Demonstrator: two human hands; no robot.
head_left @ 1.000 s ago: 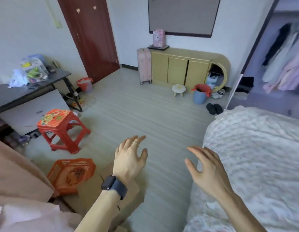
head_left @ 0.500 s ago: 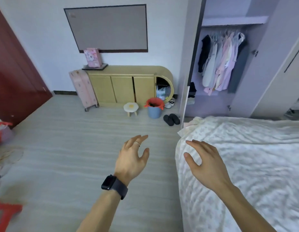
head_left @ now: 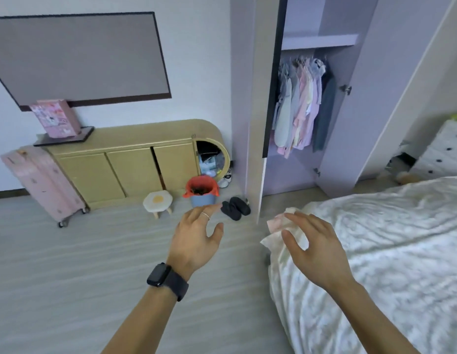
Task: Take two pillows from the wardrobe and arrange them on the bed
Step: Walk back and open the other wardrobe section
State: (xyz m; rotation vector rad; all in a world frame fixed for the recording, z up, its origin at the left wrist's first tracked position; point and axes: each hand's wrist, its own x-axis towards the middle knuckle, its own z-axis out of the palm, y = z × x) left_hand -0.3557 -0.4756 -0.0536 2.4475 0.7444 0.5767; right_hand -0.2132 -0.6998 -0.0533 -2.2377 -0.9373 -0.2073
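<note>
The lilac wardrobe (head_left: pixel 370 103) stands open ahead on the right, with clothes (head_left: pixel 301 108) hanging on its rail and a bare shelf above them. No pillow shows anywhere. The bed (head_left: pixel 391 251), covered in a white flowered sheet, fills the lower right. My left hand (head_left: pixel 196 238), with a ring and a black watch on the wrist, hovers open over the floor. My right hand (head_left: pixel 314 246) hovers open over the bed's near corner, holding nothing.
A tan low cabinet (head_left: pixel 135 164) lines the far wall, with a pink suitcase (head_left: pixel 43 180) at its left. On the floor in front are a small stool (head_left: pixel 158 201), a blue bin with a red bag (head_left: pixel 202 191) and black slippers (head_left: pixel 235 208). A white dresser (head_left: pixel 444 152) is at far right.
My view has swung right, from the door and red stools toward the open wardrobe, which now looks nearer. Both hands stay open and raised in front of me.
</note>
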